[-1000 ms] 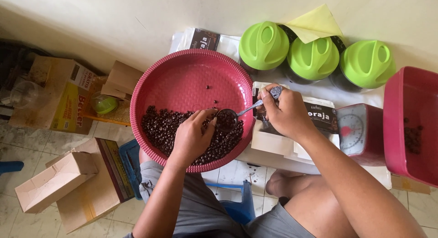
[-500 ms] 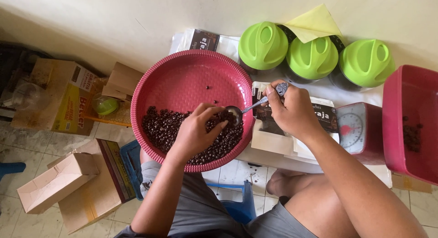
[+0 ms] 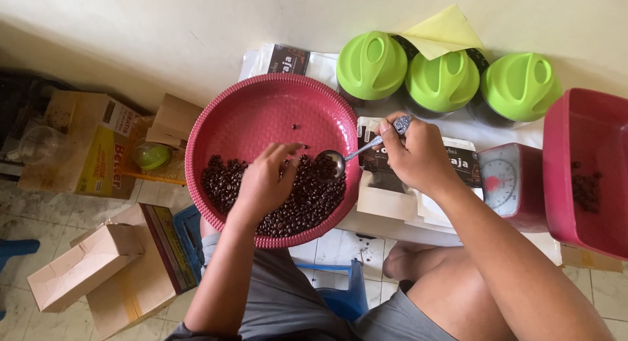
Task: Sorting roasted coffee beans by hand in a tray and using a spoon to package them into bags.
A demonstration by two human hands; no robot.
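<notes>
Right hand (image 3: 418, 154) gripping spoon (image 3: 340, 161), lifted from beans (image 3: 288, 197)

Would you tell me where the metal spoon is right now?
In the head view, the metal spoon is pinched in the right hand, its bowl over the dark beans at the right side of the round red tray, beside the left hand.

Worked on floor of plain home room, used as small packing spot. Sat on pale tiles (image 3: 340, 246) against bare wall (image 3: 131, 27). Cardboard boxes (image 3: 85, 266) beside me, green-lidded jars (image 3: 371, 65), kitchen scale (image 3: 500, 184), printed pouches (image 3: 392, 177) around.
</notes>
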